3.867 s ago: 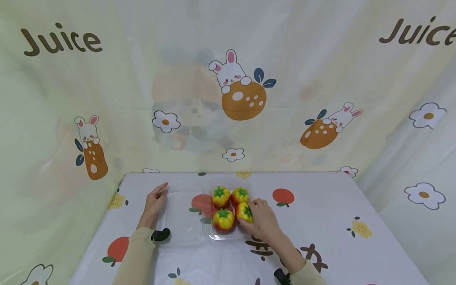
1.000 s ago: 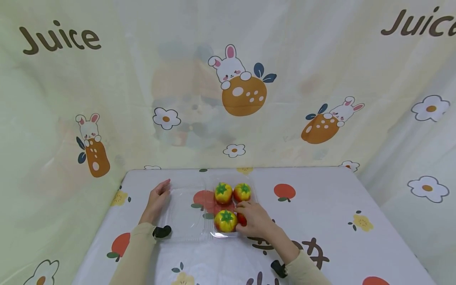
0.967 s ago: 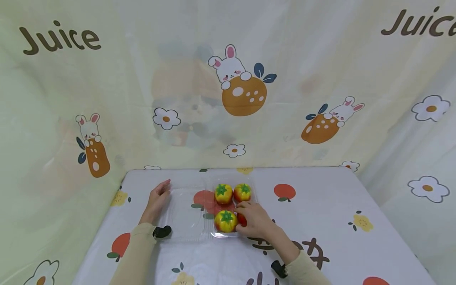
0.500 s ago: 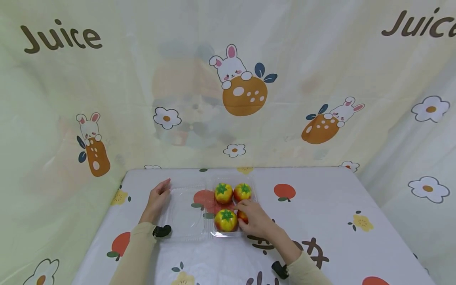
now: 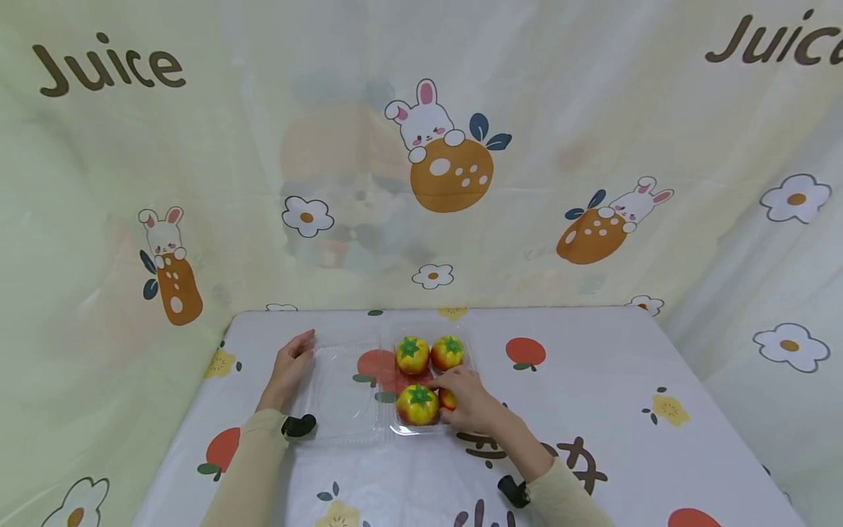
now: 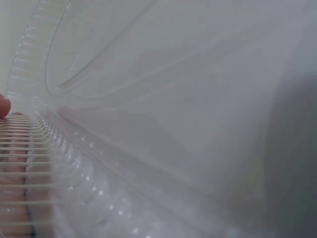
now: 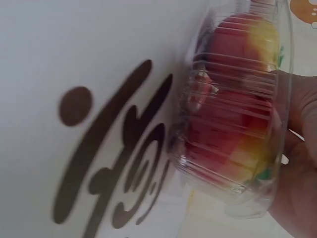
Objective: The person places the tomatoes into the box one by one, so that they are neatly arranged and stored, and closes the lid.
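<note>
Red-and-yellow toy fruits with green star-shaped tops sit in the right half of a clear plastic clamshell box [image 5: 402, 430]. Front left in it is one fruit [image 5: 418, 405]; two more, a back-left fruit [image 5: 413, 356] and a back-right fruit [image 5: 448, 353], stand behind. My right hand [image 5: 469, 399] grips the front-right fruit [image 5: 448, 399], index finger and thumb around it, covering most of it. In the right wrist view, fruits [image 7: 228, 134] press against the ridged wall. My left hand [image 5: 290, 367] rests along the left edge of the box's spread-open lid [image 5: 345, 395], a fingertip [image 6: 4, 107] at its rim.
A white tablecloth [image 5: 579, 380] with printed fruit and lettering covers the table. Behind it hangs a pale curtain [image 5: 527, 241] with rabbit prints. Each wrist wears a small black camera, the left camera [image 5: 299, 426] close to the lid's front-left corner.
Since the oldest frame, my right hand has moved further over the front-right fruit and now hides its green top. In the last second its fingers shift slightly. My left hand stays in place.
</note>
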`<state>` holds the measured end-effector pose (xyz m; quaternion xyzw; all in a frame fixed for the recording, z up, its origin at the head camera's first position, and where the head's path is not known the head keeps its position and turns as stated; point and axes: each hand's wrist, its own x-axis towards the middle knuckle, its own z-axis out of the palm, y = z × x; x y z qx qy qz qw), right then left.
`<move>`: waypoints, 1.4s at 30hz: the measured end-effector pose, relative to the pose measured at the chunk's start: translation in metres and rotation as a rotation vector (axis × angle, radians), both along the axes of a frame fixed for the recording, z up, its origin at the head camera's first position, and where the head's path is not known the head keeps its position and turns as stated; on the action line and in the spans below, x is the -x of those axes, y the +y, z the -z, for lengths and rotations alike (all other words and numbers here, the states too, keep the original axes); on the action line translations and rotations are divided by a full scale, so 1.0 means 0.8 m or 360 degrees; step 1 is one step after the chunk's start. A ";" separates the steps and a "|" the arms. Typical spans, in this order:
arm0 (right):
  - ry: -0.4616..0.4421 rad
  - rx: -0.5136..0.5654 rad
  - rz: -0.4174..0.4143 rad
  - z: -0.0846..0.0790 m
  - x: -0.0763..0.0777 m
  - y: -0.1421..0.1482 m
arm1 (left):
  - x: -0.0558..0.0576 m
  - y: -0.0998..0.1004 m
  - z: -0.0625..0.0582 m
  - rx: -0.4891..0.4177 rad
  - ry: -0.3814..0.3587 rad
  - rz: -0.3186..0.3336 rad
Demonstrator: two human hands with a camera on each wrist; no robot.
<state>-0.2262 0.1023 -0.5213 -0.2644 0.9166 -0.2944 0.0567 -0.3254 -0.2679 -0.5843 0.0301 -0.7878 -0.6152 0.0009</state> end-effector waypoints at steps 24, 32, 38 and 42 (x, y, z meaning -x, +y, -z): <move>-0.0005 -0.0264 -0.0037 -0.016 0.015 -0.006 | 0.001 0.001 -0.006 0.0062 0.0023 0.0031; -0.0023 -0.0194 -0.0068 -0.022 0.009 -0.001 | -0.004 0.001 -0.006 0.0050 0.0000 0.0050; -0.0037 -0.0132 -0.0063 -0.023 0.007 0.006 | -0.003 0.001 -0.008 0.0088 -0.0050 0.0008; -0.0080 -0.0054 -0.0053 -0.023 0.002 0.011 | -0.001 0.000 -0.005 0.0065 -0.0068 -0.0002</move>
